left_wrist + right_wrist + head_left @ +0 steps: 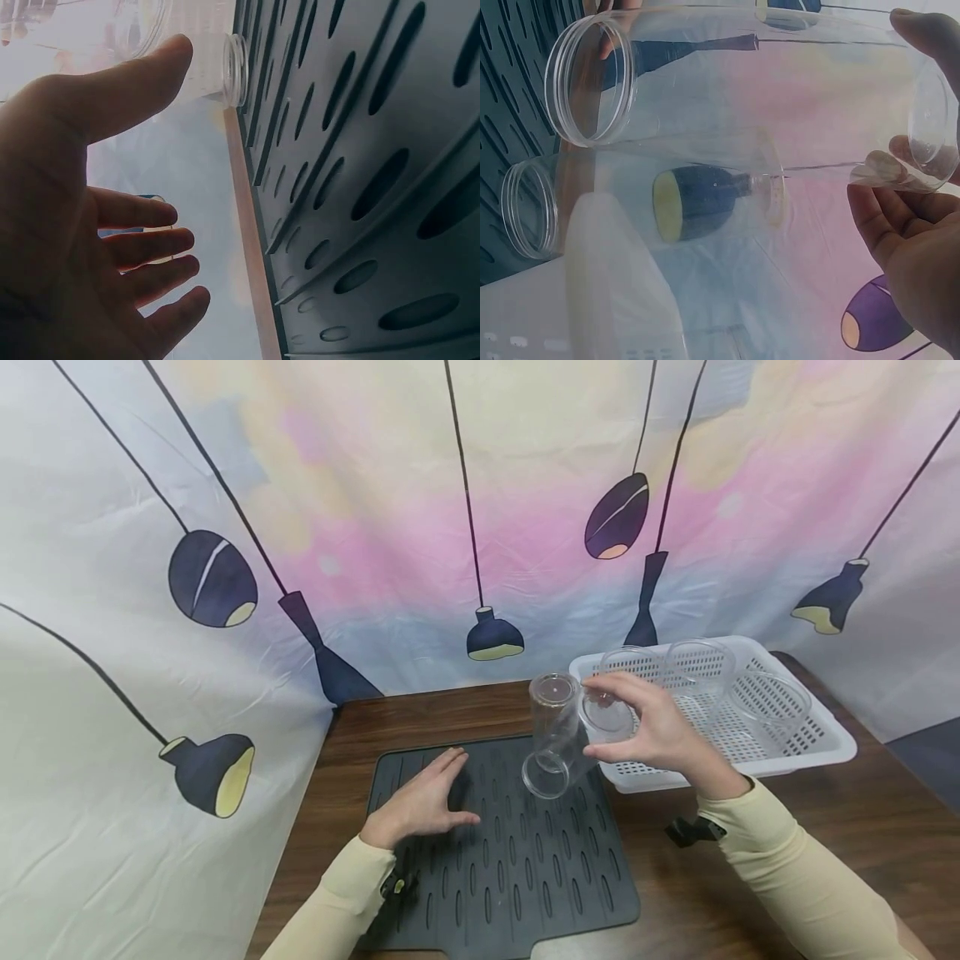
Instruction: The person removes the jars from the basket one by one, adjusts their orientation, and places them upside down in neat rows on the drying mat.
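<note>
My right hand [660, 727] grips a clear jar [607, 718] by its base, thumb on one side and fingers on the other. That jar is upside down and tilted over the dark ribbed mat [510, 868], its mouth toward the mat. Just behind it, a second clear jar [529, 214] stands mouth down on the mat's far right part. My left hand [423, 802] hovers over the mat's left side, thumb and fingers apart, holding nothing. In the left wrist view its fingers [157, 244] are loosely extended.
At the right, a white perforated basket [832, 747] holds several more clear jars [768, 702]. Basket and mat sit on a brown wooden table [427, 714]. A curtain [405, 635] printed with hanging lamps rises behind and along the left side.
</note>
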